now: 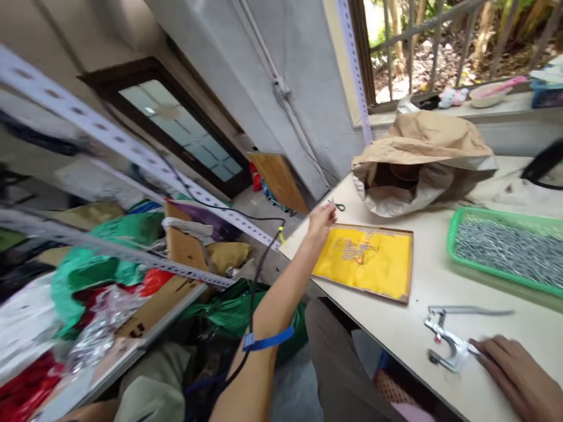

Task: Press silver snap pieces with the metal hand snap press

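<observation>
My left hand [323, 217] reaches to the far left corner of the table, its fingers closed. At its fingertips shows a small dark green loop [339, 207]; the rest of that item is hidden or too small to name. Just below this hand lies a flat tray [411, 266] with a brown rim, holding a yellow printed sheet or bag [387, 264]. My right hand [519, 372] is at the lower right, fingers wrapped over one handle of metal hand-press pliers [455, 349]. Their C-shaped jaw points left, and the other handle stands apart from it.
A crumpled brown paper sack [422, 138] lies open-mouthed at the back. A green basket [497, 218] of small metal pieces stands at right. A black cable [259, 264] hangs beside my left arm. Left are a perforated metal rack [132, 155] and piled bags [94, 258].
</observation>
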A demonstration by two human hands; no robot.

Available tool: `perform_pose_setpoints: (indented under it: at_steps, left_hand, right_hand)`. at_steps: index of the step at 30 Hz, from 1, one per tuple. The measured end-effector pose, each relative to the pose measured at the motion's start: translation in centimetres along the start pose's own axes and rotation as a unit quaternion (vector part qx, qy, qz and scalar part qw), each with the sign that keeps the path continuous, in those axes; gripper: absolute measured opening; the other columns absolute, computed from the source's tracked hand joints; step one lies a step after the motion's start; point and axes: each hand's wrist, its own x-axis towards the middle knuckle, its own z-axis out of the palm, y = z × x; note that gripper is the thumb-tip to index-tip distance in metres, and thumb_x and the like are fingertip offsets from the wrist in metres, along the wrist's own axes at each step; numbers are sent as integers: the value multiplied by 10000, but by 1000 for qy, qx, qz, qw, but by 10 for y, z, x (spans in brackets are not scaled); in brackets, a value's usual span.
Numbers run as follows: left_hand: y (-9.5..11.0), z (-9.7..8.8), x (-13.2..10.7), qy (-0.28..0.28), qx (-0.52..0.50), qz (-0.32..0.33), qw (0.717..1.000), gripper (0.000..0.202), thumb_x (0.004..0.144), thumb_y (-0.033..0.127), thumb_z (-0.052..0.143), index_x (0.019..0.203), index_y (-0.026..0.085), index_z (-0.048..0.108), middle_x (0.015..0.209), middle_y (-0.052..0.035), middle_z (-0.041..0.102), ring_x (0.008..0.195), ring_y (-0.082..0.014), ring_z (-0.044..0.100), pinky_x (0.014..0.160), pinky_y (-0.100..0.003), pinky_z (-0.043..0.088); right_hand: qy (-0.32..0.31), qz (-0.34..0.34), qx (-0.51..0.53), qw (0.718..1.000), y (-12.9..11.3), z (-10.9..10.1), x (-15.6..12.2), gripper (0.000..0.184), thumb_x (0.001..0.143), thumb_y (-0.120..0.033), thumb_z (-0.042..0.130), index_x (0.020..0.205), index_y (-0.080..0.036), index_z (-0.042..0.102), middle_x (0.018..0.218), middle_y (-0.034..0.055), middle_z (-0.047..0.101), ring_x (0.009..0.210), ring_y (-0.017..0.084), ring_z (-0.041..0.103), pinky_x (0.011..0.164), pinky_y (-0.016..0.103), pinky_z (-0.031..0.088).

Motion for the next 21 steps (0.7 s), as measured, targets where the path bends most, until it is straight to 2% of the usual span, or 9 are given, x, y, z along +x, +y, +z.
perform_pose_setpoints:
  at_steps: [1, 2, 4, 6, 8, 10, 12, 14, 21]
  left_hand:
    - [1, 0, -12, -14, -41, -12, 999, 157, 830, 272, 598, 771, 128, 578, 645, 20, 546, 534, -52, 486, 584, -175, 448]
    - [1, 5, -29, -42, -126, -41, 990, 188, 770, 291, 672, 774, 124, 586, 662, 15, 567, 534, -49, 488, 552, -163, 430]
    - [-3, 24, -75, -136, -217, -96, 962, 297, 642, 320, 779, 785, 118, 615, 688, -1, 609, 536, -56, 503, 497, -157, 402]
    - [-7, 48, -129, -237, -219, -141, 936, 332, 593, 334, 802, 783, 113, 642, 684, -8, 628, 531, -69, 511, 465, -166, 386]
    - [-7, 71, -177, -325, -178, -188, 910, 293, 599, 313, 793, 756, 108, 655, 605, 10, 598, 499, -71, 489, 438, -169, 354]
    - [-6, 89, -207, -370, -126, -226, 892, 224, 635, 277, 765, 731, 105, 657, 533, 36, 549, 466, -64, 452, 418, -168, 312]
    - [-5, 102, -219, -376, -83, -249, 889, 169, 668, 241, 738, 730, 103, 662, 504, 54, 518, 445, -51, 413, 409, -167, 271]
    - [-6, 108, -218, -372, -54, -260, 890, 154, 685, 226, 730, 747, 97, 674, 502, 63, 511, 428, -39, 377, 406, -171, 241]
    - [-17, 113, -212, -400, -4, -276, 874, 242, 687, 315, 775, 728, 97, 678, 458, 81, 449, 364, -27, 308, 386, -196, 183]
  right_hand:
    - [-4, 23, -6, 1000, -12, -7, 4, 319, 972, -395, 377, 1053, -279, 663, 896, 77, 671, 815, 230, 624, 718, 363, 530]
    - [1, 28, -12, 1000, -23, -13, 8, 322, 984, -393, 363, 996, -264, 658, 854, 72, 659, 782, 222, 614, 687, 351, 523]
    - [-4, 31, -30, 999, -38, -20, 15, 331, 1003, -358, 332, 939, -240, 635, 828, 66, 637, 755, 205, 591, 665, 330, 503]
    - [-8, 40, -64, 997, -43, -22, 17, 296, 1003, -291, 334, 921, -220, 610, 832, 66, 619, 781, 203, 577, 679, 322, 484]
    - [-19, 46, -101, 994, -44, -22, 16, 255, 989, -231, 357, 880, -209, 587, 834, 65, 607, 786, 202, 561, 683, 318, 467]
    - [-38, 45, -125, 990, -44, -21, 16, 213, 970, -193, 395, 854, -202, 574, 839, 62, 602, 777, 199, 548, 679, 315, 454]
    - [-51, 40, -137, 988, -43, -20, 16, 174, 952, -169, 432, 853, -195, 573, 843, 60, 602, 769, 198, 540, 677, 313, 447]
    - [-56, 35, -141, 988, -42, -20, 17, 153, 943, -159, 454, 857, -191, 577, 840, 57, 601, 766, 198, 536, 678, 310, 441]
    - [-55, 46, -140, 988, -44, -18, 17, 154, 931, -123, 471, 875, -183, 601, 856, 59, 602, 780, 201, 527, 693, 309, 419]
